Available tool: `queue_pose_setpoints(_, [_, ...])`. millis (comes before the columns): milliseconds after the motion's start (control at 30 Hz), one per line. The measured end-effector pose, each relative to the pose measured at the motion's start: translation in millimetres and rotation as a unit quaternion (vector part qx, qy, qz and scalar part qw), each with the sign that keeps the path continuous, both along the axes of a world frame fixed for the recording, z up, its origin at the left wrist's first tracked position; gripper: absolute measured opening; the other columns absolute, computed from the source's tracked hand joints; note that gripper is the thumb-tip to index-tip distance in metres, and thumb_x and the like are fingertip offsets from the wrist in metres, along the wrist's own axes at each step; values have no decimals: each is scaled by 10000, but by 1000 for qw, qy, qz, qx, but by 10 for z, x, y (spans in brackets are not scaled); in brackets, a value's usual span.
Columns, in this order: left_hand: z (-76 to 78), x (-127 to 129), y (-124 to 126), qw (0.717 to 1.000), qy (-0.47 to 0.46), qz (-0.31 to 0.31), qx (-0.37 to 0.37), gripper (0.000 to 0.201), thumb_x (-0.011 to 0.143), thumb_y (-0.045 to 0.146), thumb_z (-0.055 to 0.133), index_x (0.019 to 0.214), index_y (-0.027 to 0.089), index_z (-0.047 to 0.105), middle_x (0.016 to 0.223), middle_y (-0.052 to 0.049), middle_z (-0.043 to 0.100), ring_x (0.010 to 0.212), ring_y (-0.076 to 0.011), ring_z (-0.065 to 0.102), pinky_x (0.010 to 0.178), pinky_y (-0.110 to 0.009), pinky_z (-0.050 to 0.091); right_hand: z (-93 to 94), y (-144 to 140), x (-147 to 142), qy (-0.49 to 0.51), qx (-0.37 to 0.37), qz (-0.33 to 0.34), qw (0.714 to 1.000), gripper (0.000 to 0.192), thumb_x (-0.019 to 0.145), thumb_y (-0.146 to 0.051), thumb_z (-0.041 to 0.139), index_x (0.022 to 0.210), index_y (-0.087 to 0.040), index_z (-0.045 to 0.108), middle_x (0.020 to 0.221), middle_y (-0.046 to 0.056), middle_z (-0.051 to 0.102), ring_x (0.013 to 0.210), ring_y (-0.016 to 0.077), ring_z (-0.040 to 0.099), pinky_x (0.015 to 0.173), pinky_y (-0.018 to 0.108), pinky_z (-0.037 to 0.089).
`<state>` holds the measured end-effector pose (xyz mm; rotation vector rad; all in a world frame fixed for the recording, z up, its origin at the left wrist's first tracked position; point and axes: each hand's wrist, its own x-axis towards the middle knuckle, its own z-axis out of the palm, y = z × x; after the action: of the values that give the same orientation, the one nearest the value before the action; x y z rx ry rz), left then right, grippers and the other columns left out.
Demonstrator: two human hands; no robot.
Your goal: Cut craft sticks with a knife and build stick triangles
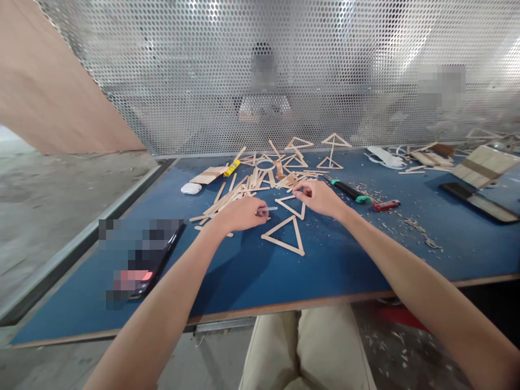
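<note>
Fingers of left hand (242,213) pinch slim pale piece (271,208); right hand (320,196), fingers bunched, covers corner of wooden triangle (290,209), grip unclear. Second triangle (299,236), apparently complete, lies toward near edge of blue surface (345,265); more triangles (330,166) sit by far edge. Flat, round-ended loose sticks (229,201) look unjoined.

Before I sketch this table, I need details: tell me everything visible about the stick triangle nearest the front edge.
The stick triangle has three flat, pale, wooden-looking sticks meeting at corners around an open middle; how they join is unclear. It lies flat on the blue tabletop, one corner pointing to the far side, in front of another triangle. Neither the left hand nor the right hand touches it.
</note>
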<state>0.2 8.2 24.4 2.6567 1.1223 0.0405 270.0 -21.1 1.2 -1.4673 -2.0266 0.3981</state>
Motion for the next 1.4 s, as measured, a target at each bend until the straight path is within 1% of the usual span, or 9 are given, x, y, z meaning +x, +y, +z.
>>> queue_pose_setpoints(267, [41, 31, -25, 999, -22, 18, 45, 329, 967, 481, 523, 1085, 235, 707, 1045, -62, 753, 914, -235, 660, 748, -312, 410, -19, 12, -3, 11, 20, 18, 1000, 276, 949, -395, 564, 1039, -203, 740, 798, 38, 690, 654, 148, 542, 609, 291, 344])
queue_pose_setpoints(367, [65, 62, -47, 995, -66, -20, 72, 358, 1017, 474, 460, 1148, 241, 699, 1162, -57, 724, 1045, -228, 646, 849, -310, 431, 10, -12, -26, 18, 36, 53, 998, 276, 958, -389, 556, 1005, -191, 743, 808, 34, 702, 671, 143, 554, 632, 288, 370])
queue_pose_setpoints(467, [95, 98, -94, 989, -101, -49, 98, 354, 1039, 463, 435, 1123, 256, 709, 1208, -35, 708, 1116, -208, 635, 926, -301, 430, 45, -56, -69, 38, 15, 113, 993, 312, 982, -402, 520, 975, -188, 746, 788, 27, 700, 648, 131, 542, 617, 282, 364])
queue_pose_setpoints(567, [103, 137, -153, 986, -132, -26, 99, 267, 998, 454, 543, 1150, 277, 672, 1149, -3, 745, 1059, -198, 675, 886, -299, 449, 66, -99, -109, 68, -43, 189, 979, 362, 1003, -443, 495, 968, -184, 745, 748, 19, 683, 608, 119, 511, 594, 276, 359])
queue_pose_setpoints(667, [75, 176, -197, 983, -157, 14, 92, 324, 917, 434, 674, 1194, 280, 607, 1032, 24, 782, 942, -196, 718, 779, -290, 464, 60, -114, -129, 79, -60, 243, 965, 309, 961, -456, 597, 997, -189, 748, 773, 18, 691, 619, 116, 498, 596, 271, 362])
queue_pose_setpoints(867, [33, 169, -196, 979, -146, -19, 141, 296, 893, 428, 689, 1152, 287, 659, 957, 32, 800, 836, -190, 725, 705, -283, 453, 27, -70, -92, 30, -31, 228, 973, 223, 935, -394, 652, 927, -200, 762, 756, 3, 683, 620, 110, 495, 603, 267, 354])
queue_pose_setpoints(967, [66, 105, -151, 974, -161, -34, 158, 227, 890, 449, 687, 1044, 293, 742, 922, 30, 797, 792, -164, 700, 699, -271, 443, 16, -33, -32, 65, -34, 197, 978, 270, 927, -445, 655, 922, -198, 767, 744, 7, 682, 617, 112, 499, 593, 265, 359])
queue_pose_setpoints(1133, [115, 51, -119, 966, -228, -19, 121, 289, 930, 507, 634, 963, 267, 792, 943, 10, 796, 654, -115, 615, 643, -263, 416, 30, -1, 76, 100, -65, 212, 970, 300, 888, -476, 695, 930, -199, 801, 785, 39, 726, 612, 119, 508, 561, 273, 367])
queue_pose_setpoints(1400, [153, 110, -245, 980, -175, -72, 61, 258, 892, 450, 664, 928, 242, 813, 838, 6, 783, 618, -97, 581, 630, -248, 394, 144, -55, 98, 32, -160, 272, 948, 298, 825, -485, 762, 916, -207, 817, 787, 36, 742, 662, 136, 572, 627, 285, 421])
